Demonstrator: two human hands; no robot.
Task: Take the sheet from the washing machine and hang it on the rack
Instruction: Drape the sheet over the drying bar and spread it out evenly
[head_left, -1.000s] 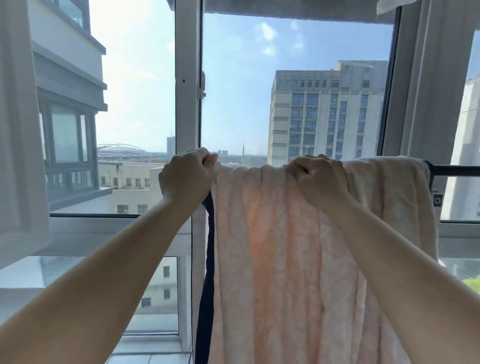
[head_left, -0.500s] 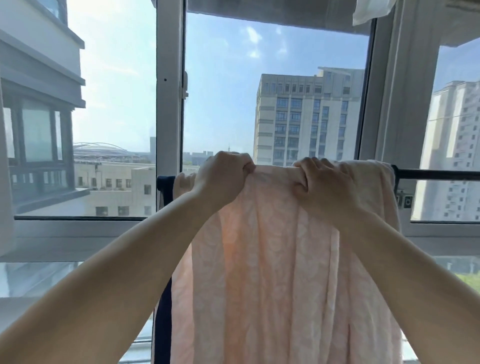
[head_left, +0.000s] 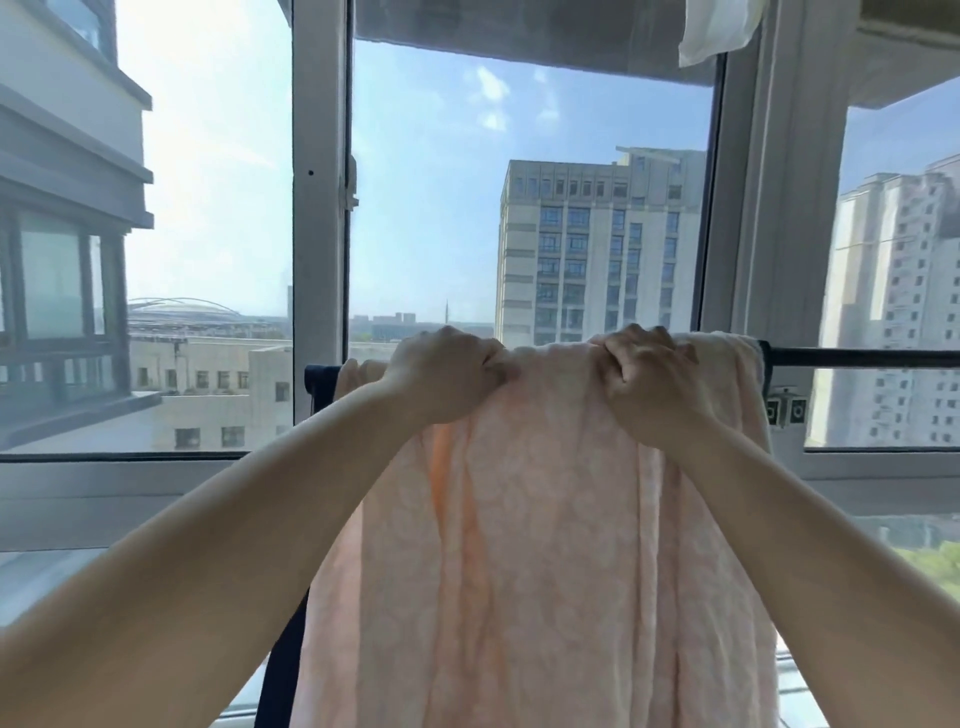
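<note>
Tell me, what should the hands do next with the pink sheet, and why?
Probably pull apart along the rail. Both the left hand and the right hand grip the sheet at its top, where it hangs bunched in folds with bare rail to the right.

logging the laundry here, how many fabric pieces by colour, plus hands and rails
pink sheet: 1
navy cloth: 1
white cloth, top right: 1
hands, left hand and right hand, both gripping the sheet: 2
rail: 1
total: 6
</note>
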